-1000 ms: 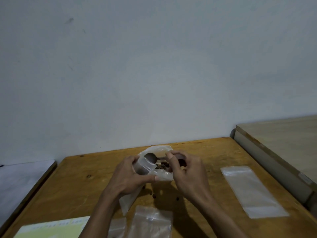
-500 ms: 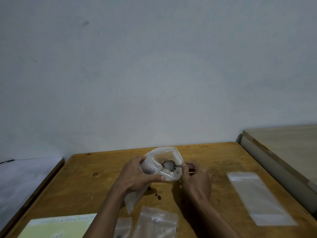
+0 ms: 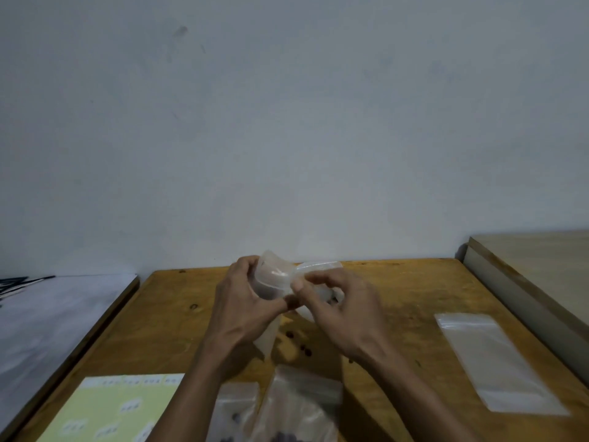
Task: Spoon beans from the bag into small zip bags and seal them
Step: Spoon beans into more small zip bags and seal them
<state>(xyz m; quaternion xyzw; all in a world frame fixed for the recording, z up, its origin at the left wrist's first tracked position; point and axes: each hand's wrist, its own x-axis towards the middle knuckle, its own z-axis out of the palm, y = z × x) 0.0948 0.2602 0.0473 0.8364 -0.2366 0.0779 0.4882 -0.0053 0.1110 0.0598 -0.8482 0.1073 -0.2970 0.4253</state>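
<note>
Two hands on one small zip bag (image 3: 274, 279), held up just above the table (image 3: 414, 288) at frame centre. Left hand (image 3: 242, 311) has fingers curled round the bag's left side and body; right hand (image 3: 344, 311) pinches the mouth edge between thumb and forefinger. Looks like the seal step, judging by the pinch at the top. No spoon visible.

Risks:
- Zip track misaligned under the pinch, so the seal only half closes and beans leak out when the bag is set down.
- Bag tilts while being pressed, contents run to the mouth and jam the track.
- Loose beans (image 3: 304, 349) already lie on the wood just below the hands; a wrist could sweep them off the edge.

Lower centre: two more zip bags (image 3: 302, 406) with dark beans inside. Lower left: yellow label sheet (image 3: 111, 409). Right: flat empty clear bag (image 3: 490, 362), well apart.
</note>
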